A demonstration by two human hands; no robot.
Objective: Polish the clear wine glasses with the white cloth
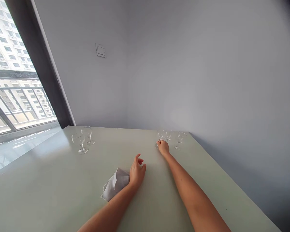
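Stemmed glass (160,133) pinched in right hand (163,147) — two glasses (180,138) nearby; left hand (137,170), loosely spread, partly hides cloth (118,183).

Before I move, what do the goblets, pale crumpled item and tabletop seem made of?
Goblets: probably clear glass, glossy; see-through with bright highlights. Pale item: perhaps matte cloth, judging by soft folds. Tabletop: smooth, slightly glossy where light reflects; material unclear.
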